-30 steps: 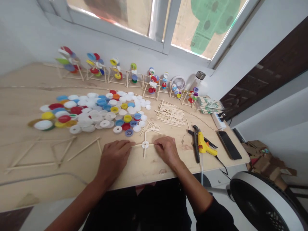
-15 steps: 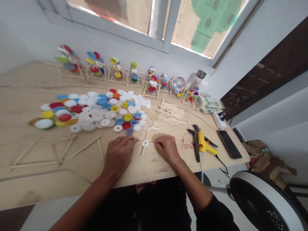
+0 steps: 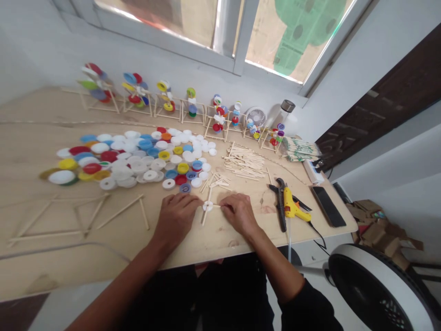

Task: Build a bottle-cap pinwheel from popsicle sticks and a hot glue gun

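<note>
A white bottle cap (image 3: 207,206) lies near the table's front edge with thin wooden sticks pointing out of it like a cross. My left hand (image 3: 177,216) pinches the left stick, its fingertips close beside the cap. On the other side, my right hand (image 3: 239,212) has the right stick (image 3: 217,206) between thumb and fingers. The front stick (image 3: 204,218) points towards me and the back one (image 3: 211,191) away, both untouched. Just behind my hands are short loose sticks (image 3: 217,179) and a spread of coloured bottle caps (image 3: 138,156).
A stick pile (image 3: 244,161) lies behind. Right of my hands are a black-handled cutter (image 3: 280,207), a yellow glue gun (image 3: 292,205) and a phone (image 3: 329,206). Stick frames (image 3: 48,236) lie left. Several cap wheels on stands (image 3: 138,89) line the wall. A fan (image 3: 375,285) stands lower right.
My left hand has slid a little to the right along its stick, closer to the white cap. The right hand stays in place.
</note>
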A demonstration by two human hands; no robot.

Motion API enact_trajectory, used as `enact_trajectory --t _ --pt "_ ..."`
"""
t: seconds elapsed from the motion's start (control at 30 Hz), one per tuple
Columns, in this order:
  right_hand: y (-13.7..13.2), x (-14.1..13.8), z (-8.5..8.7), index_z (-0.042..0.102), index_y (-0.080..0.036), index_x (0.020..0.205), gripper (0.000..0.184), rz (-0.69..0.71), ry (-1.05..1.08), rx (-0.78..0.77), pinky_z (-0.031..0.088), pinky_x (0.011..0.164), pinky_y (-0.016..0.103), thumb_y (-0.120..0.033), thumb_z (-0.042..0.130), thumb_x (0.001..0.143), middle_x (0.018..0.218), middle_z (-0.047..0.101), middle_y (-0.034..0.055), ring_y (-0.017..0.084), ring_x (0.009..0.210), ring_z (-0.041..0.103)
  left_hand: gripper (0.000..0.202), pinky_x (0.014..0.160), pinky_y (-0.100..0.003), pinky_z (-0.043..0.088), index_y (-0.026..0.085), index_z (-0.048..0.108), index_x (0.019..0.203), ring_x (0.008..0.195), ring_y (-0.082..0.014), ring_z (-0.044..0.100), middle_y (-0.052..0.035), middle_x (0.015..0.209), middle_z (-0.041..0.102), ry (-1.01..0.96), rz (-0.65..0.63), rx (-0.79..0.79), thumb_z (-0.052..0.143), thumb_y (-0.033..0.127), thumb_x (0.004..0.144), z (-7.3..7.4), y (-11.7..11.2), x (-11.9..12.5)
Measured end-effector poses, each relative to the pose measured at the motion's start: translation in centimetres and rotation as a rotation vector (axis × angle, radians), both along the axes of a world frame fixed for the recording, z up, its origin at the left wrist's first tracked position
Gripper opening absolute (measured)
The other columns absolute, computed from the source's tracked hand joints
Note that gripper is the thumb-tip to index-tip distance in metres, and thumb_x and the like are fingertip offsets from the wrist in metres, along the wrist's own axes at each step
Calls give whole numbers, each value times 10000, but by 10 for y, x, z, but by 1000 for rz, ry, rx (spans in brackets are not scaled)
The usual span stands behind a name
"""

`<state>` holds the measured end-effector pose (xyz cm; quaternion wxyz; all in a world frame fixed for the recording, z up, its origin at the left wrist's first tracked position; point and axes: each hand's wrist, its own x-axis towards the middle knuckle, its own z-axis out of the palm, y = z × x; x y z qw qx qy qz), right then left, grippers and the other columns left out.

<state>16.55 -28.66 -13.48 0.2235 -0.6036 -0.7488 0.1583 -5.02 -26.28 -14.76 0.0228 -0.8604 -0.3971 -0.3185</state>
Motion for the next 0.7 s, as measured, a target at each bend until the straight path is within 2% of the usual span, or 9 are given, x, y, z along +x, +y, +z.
enact_trajectory --t 0.23,0.43,0.7 --pt "0 1 -2 747 -224 890 143 23 -11 -7 375 924 360 -119 651 896 945 773 26 214 942 656 288 824 -424 410 216 717 944 934 -256 702 -48 910 803 -1 15 -5 443 127 954 -6 -2 -1" --pt "1 0 -1 743 -228 880 142 41 -31 -8 371 901 361 -117 654 892 938 766 29 220 938 648 321 834 -435 417 208 735 1037 949 -264 699 -65 960 807 -12 13 -40 428 155 962 -11 -2 -3" --pt "1 -1 3 738 -218 905 144 66 -30 -9 362 905 364 -118 635 907 948 768 29 220 950 649 334 798 -435 417 212 747 994 899 -254 707 -63 923 804 -18 -12 -11 428 128 946 -12 -1 -2"
